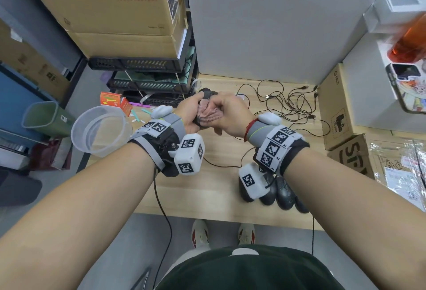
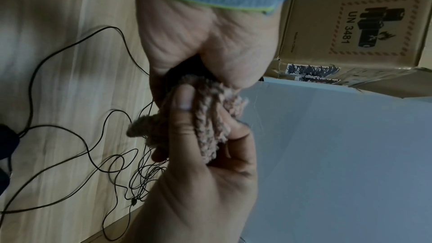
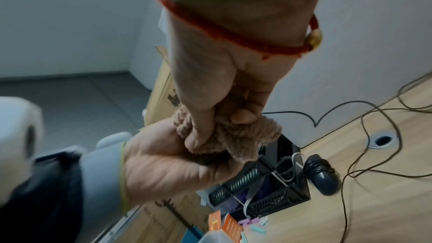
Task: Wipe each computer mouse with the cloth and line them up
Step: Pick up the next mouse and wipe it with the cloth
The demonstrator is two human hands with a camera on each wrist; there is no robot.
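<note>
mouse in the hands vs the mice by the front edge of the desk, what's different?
The held mouse is lifted off the desk, gripped in the left hand; the row of mice lies on the desk, untouched. The held mouse is mostly covered by the pink cloth that the right hand presses on it; the row lies uncovered, side by side. Both are dark.

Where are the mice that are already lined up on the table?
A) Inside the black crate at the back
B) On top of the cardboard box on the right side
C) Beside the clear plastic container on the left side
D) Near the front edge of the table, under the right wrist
D: the row of dark mice lies side by side near the front edge of the table, partly hidden below the right wrist.
</note>
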